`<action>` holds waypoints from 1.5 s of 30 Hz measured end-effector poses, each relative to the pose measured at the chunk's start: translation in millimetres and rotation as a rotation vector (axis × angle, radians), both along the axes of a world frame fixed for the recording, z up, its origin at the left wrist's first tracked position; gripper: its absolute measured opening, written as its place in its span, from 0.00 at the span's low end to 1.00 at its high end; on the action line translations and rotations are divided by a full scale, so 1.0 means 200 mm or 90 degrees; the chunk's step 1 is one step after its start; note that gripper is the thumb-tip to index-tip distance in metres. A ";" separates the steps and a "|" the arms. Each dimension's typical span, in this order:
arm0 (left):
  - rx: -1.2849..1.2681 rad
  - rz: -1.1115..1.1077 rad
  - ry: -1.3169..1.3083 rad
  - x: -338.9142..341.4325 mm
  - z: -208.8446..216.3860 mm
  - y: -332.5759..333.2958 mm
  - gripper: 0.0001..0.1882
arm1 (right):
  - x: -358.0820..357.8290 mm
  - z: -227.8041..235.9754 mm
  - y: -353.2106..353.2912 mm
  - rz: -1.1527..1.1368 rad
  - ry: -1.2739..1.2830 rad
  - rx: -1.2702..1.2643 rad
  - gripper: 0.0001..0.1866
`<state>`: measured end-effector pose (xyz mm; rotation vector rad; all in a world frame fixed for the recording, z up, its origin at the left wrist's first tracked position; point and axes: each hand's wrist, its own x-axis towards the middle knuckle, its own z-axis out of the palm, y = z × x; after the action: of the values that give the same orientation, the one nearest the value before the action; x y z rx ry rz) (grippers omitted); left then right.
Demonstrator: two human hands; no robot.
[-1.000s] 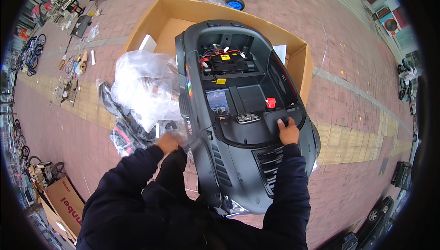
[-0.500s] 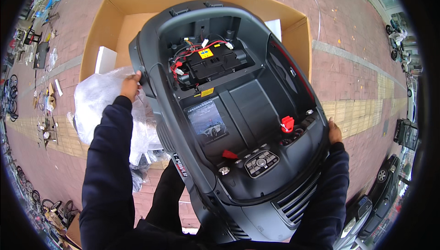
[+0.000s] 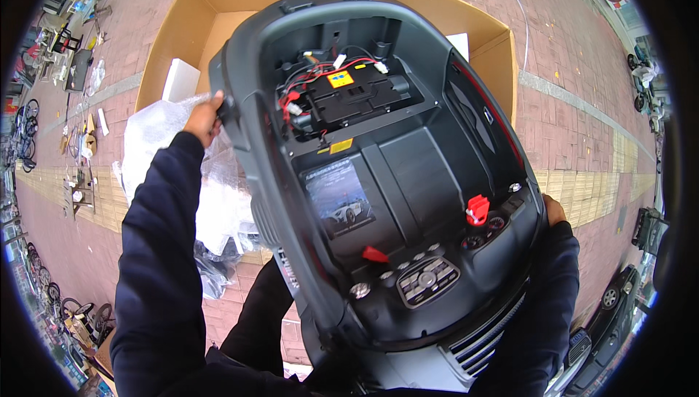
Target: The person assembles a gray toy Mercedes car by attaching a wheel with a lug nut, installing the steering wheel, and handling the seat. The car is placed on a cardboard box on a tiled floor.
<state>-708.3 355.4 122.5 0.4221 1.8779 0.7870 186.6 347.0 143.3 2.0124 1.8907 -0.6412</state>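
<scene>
A black ride-on toy car body fills the middle of the view, tilted, its seat opening facing me. My left hand is closed on its left rim near the far end. At the right edge beside the dashboard, my right hand grips the body, its fingers partly hidden behind it. Inside lie a black battery unit with red wires and a printed sheet. A grey button panel and a red clip-like part sit on the dashboard end.
Behind the car body stands an open cardboard box with a white foam block inside. Clear plastic wrap bunches at its left. Bicycles stand far left; a dark parked car is on the right. Brick paving surrounds the box.
The car body has shifted right and looks slightly larger, with its dashboard end lower in view. The box appears farther right and higher. Both hands keep their hold.
</scene>
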 end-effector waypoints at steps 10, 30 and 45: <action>0.100 0.265 -0.026 0.19 0.38 -0.85 0.22 | 0.27 0.09 0.27 0.051 -0.120 0.097 0.13; 0.138 0.732 -0.175 1.26 -0.33 -1.00 0.44 | 0.38 -0.44 1.92 0.309 -0.071 0.201 0.16; -0.086 0.841 -0.115 1.04 0.07 -1.14 0.49 | -0.48 -0.63 1.82 0.501 -0.076 0.078 0.09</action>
<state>-500.0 128.0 135.6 -1.0716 1.8708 1.4304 90.5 710.2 17.6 1.1464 2.4295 -0.1841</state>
